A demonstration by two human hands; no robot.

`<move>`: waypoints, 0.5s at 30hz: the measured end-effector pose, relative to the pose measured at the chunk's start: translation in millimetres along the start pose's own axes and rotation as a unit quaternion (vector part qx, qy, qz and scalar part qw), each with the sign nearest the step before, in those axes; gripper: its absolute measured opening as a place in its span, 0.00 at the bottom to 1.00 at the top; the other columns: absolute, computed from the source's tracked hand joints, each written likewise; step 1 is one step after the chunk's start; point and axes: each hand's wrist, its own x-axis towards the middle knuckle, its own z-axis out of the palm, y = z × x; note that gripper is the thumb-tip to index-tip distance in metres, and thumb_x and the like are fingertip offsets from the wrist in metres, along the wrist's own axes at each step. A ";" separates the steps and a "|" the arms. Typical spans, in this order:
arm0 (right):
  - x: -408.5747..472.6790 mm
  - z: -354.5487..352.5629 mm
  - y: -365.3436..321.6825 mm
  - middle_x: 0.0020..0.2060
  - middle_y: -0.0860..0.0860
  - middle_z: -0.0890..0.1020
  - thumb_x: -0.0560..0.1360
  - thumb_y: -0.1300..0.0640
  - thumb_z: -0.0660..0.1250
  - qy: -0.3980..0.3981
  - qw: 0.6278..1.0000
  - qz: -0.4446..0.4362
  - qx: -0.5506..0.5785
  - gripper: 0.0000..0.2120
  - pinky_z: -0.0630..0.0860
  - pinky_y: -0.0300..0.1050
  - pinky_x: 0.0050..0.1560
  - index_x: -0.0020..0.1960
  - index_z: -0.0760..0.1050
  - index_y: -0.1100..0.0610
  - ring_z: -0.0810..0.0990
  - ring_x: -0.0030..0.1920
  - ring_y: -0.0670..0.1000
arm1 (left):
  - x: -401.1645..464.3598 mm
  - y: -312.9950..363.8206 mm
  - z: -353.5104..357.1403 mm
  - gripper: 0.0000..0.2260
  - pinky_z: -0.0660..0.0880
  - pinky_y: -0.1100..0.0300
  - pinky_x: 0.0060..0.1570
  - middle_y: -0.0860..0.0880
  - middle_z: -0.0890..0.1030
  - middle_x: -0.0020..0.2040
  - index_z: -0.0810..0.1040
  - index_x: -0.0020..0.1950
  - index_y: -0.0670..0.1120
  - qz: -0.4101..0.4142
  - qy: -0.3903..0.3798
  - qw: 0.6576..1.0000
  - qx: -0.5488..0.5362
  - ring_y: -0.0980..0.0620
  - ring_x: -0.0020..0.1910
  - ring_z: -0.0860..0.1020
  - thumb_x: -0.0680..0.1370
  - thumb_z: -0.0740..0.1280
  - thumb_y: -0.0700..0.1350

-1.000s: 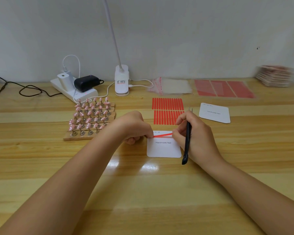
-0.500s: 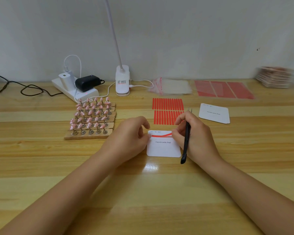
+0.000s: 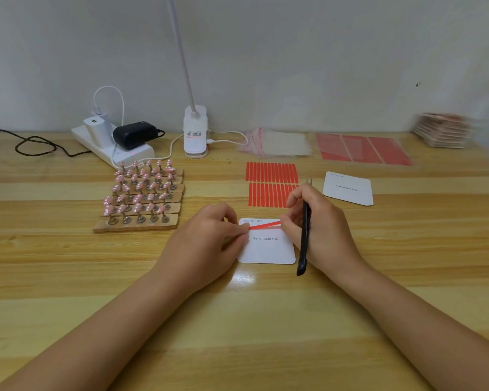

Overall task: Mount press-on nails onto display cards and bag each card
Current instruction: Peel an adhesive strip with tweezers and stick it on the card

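Handmade-Nail white display card [image 3: 266,248], square with rounded corners, lay flat on the pale wooden worktop [image 3: 237,334] just in front of me, between my two hands. My left hand [image 3: 206,241] pinched the left end of a thin red adhesive strip [image 3: 264,225] that slanted across the card's top, and my right hand [image 3: 319,230] pinched the other end while also gripping black tweezers [image 3: 304,235]. I judged the strip light, limp and sticky, best held by its very ends; the card looked thin and easy to slide, so it wanted pressing down. Farther off sat the sheet of spare red strips [image 3: 271,183], a second white card [image 3: 347,189], and the pink press-on nails on metal stands [image 3: 141,190], small and probably fragile. At the back, clear bags [image 3: 277,142] lay blurred; the stack at far right [image 3: 442,131] was too smeared to identify.
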 end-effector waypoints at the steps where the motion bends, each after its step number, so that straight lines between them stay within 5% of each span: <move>1: -0.4 -0.2 0.0 0.30 0.49 0.75 0.70 0.67 0.67 -0.003 1.000 -0.003 -0.004 0.15 0.69 0.37 0.35 0.39 0.66 0.49 0.74 0.33 0.46 | 0.1 0.4 -0.2 0.10 0.65 0.61 0.36 0.54 0.75 0.48 0.83 0.54 0.50 -0.002 0.000 1.000 0.004 0.58 0.46 0.67 0.77 0.65 0.48; 8: -3.0 -0.3 0.7 0.29 0.48 0.74 0.70 0.67 0.66 -0.015 0.999 -0.020 -0.036 0.14 0.70 0.39 0.34 0.39 0.67 0.50 0.74 0.33 0.46 | -0.9 4.2 -0.8 0.11 0.68 0.60 0.34 0.54 0.75 0.49 0.83 0.53 0.51 -0.006 0.004 0.999 0.044 0.53 0.50 0.71 0.77 0.62 0.51; 15: -2.7 0.3 -0.4 0.27 0.44 0.72 0.70 0.67 0.65 -0.030 0.996 -0.032 -0.082 0.12 0.67 0.34 0.32 0.39 0.67 0.52 0.72 0.33 0.45 | -1.5 7.7 0.1 0.12 0.59 0.62 0.30 0.54 0.76 0.49 0.83 0.50 0.51 -0.008 0.011 0.996 0.087 0.53 0.49 0.72 0.78 0.61 0.52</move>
